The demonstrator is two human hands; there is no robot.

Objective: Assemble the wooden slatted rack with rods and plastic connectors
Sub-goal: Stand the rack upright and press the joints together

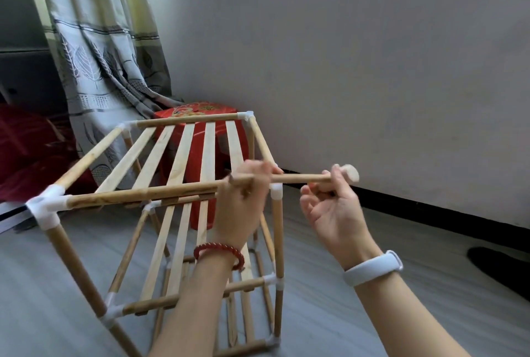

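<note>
The wooden slatted rack stands on the floor with three slatted tiers, its rods joined by white plastic connectors. A loose wooden rod lies level just above the rack's near right top corner connector. My left hand, with a red bead bracelet on its wrist, grips the rod's left end at that corner. My right hand, with a white band on its wrist, pinches the rod's right end between thumb and fingers, out past the rack's side.
A red plastic stool stands behind the rack against the white wall. A patterned curtain hangs at the back left, with dark red fabric on the floor below it. A dark object lies at the right on the grey floor.
</note>
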